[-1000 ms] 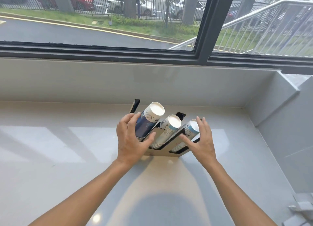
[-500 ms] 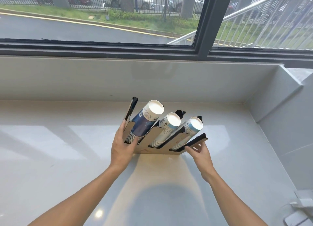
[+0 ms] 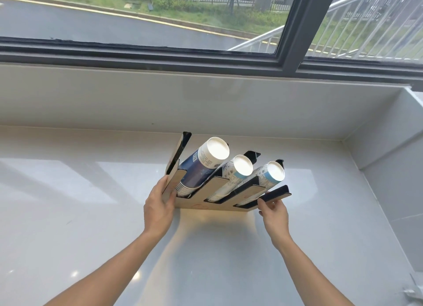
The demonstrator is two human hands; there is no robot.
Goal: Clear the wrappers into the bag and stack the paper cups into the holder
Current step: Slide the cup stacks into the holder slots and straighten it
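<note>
A cardboard cup holder point(image 3: 219, 187) with black-edged dividers sits on the white counter, tilted up toward the window. Three stacks of paper cups lie in its slots: a dark blue stack point(image 3: 201, 166) on the left, a white and light blue stack point(image 3: 233, 175) in the middle, another white and blue stack point(image 3: 267, 177) on the right. My left hand point(image 3: 160, 205) grips the holder's left side panel. My right hand point(image 3: 273, 210) pinches the holder's right divider at its front end. No loose wrappers are in sight near the holder.
The white counter point(image 3: 91, 225) runs to a raised ledge point(image 3: 206, 99) under a dark-framed window. A grey wall point(image 3: 393, 191) closes the right side. Something crumpled and pale point(image 3: 414, 292) lies at the bottom right corner, mostly cut off.
My hands slid from the cup stacks down to the holder's two sides. The holder now sits a little further back and higher in view.
</note>
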